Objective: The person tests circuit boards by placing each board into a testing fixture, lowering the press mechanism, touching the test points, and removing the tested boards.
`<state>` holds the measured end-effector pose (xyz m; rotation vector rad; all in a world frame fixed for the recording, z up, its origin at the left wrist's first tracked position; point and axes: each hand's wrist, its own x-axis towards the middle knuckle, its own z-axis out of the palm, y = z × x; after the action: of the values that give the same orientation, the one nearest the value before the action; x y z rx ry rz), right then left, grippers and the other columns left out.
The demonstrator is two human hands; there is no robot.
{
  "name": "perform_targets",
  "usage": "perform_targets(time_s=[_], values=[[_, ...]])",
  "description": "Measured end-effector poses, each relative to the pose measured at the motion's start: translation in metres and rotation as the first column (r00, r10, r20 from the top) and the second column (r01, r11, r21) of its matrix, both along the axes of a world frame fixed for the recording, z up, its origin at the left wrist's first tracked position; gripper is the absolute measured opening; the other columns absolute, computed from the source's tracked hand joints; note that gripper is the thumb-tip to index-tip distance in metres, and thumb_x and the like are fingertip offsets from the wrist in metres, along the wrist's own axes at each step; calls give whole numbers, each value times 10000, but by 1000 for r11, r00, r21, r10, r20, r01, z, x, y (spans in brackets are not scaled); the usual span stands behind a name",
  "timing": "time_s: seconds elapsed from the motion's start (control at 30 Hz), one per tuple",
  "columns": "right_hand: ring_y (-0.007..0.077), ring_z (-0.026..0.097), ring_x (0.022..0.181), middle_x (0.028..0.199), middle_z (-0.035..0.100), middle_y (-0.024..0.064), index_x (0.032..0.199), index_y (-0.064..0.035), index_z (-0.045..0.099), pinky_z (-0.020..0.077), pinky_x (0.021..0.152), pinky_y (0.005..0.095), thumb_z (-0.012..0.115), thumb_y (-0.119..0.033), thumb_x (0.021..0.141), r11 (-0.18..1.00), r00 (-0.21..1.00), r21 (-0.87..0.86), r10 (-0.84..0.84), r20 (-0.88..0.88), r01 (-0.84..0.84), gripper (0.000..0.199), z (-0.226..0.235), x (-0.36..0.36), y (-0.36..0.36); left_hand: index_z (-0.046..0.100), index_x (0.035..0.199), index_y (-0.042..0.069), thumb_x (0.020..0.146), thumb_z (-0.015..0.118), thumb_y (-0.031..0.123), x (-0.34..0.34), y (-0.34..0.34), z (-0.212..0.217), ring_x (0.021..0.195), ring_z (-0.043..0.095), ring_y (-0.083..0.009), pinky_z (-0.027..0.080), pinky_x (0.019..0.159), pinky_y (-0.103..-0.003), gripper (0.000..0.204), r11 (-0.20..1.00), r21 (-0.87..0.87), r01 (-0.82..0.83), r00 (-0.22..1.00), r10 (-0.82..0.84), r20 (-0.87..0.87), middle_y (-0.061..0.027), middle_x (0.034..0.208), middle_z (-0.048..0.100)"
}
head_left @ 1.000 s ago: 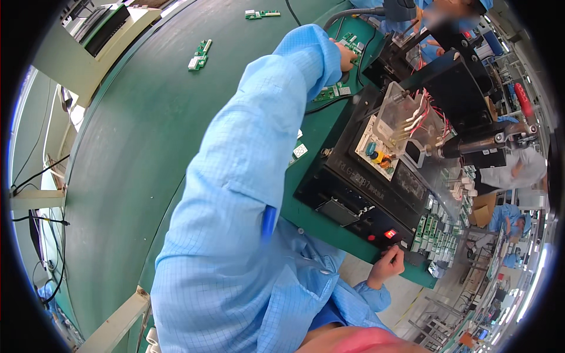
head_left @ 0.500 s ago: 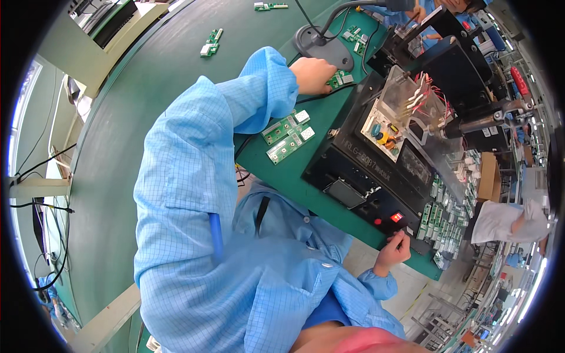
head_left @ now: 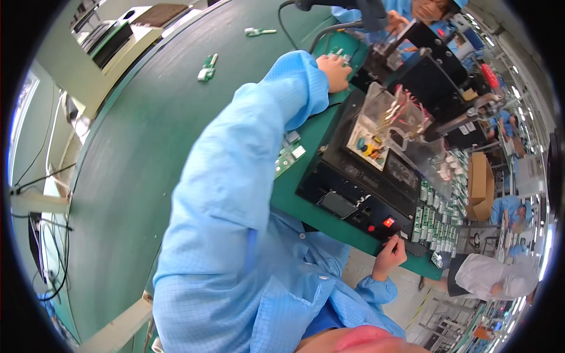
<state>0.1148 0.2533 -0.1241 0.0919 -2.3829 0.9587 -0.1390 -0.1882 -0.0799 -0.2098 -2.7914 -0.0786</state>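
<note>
My left arm stretches across the green bench to the far side. My left hand reaches over small green circuit boards, fingers extended at their edge; the undersides of the fingers are hidden. Below its sleeve lie more green boards, partly covered by the arm. My right hand is closed in a pinch at the front of a black test fixture; whatever is between its fingertips cannot be made out. A cream circuit board with a yellow coil sits on the fixture under a clear plate with red wires.
Rows of green boards stand right of the fixture, by a cardboard box. A handheld scanner hangs on a bent stand at the back. Two single boards lie far left. A co-worker sits at the far side; another person is at right.
My left hand has moved farther away and to the right, to the boards behind the fixture. The sleeve now covers part of the nearer boards. My right hand stays at the fixture's front.
</note>
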Motion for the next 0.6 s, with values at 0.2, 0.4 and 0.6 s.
perform_targets(time_s=[0.2, 0.4, 0.6], values=[[124, 522, 501, 561, 559, 65, 736, 19, 601, 392, 487, 287, 583, -112, 949, 979, 1000, 205, -10, -4, 11, 250, -6, 0, 8, 559, 1326, 292, 867, 542, 535, -72, 8, -28, 1271, 475, -323, 366, 1014, -495, 520, 931, -53, -362, 928, 365, 69, -176, 1373, 502], [138, 533, 494, 560, 565, 79, 731, 16, 605, 395, 480, 291, 584, -104, 943, 965, 1000, 262, -5, -6, 7, 245, -5, 1, 8, 406, 1445, 151, 957, 484, 463, 3, -22, 6, 1380, 375, -322, 316, 1121, -450, 584, 986, -71, 152, 984, -144, 100, -160, 1483, 405], [147, 536, 483, 550, 568, 78, 716, 16, 615, 396, 472, 293, 591, -94, 929, 982, 999, 186, 29, -27, -24, 241, -2, 2, 7, 291, 1516, 159, 972, 489, 459, 87, -57, 2, 1456, 257, -288, 230, 1180, -453, 652, 931, -9, 366, 929, -365, 56, -90, 1580, 277]])
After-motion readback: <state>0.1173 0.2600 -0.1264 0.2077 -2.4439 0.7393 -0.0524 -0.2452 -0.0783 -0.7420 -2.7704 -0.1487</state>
